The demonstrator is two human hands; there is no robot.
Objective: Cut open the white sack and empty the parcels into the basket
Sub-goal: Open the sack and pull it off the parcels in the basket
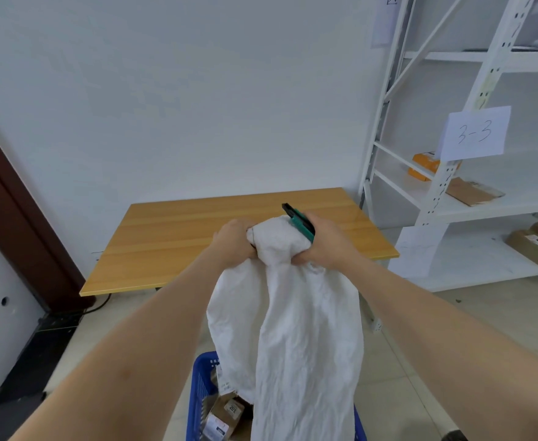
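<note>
The white sack (296, 329) hangs upside down from both my hands, its lower end reaching into the blue basket (199, 380) on the floor. My left hand (234, 245) grips the bunched top of the sack on the left. On the right, my right hand (328, 245) grips the same bunch together with a green and black cutter (298, 221), whose tip sticks up and back. Brown parcels (226, 415) with white labels lie in the basket beside the sack; the sack hides the rest of the basket's inside.
A wooden table (178, 237) stands just beyond my hands against the white wall. White metal shelving (436, 186) with brown parcels, an orange box and a "3-3" paper sign fills the right. A dark door frame (16, 218) is on the left.
</note>
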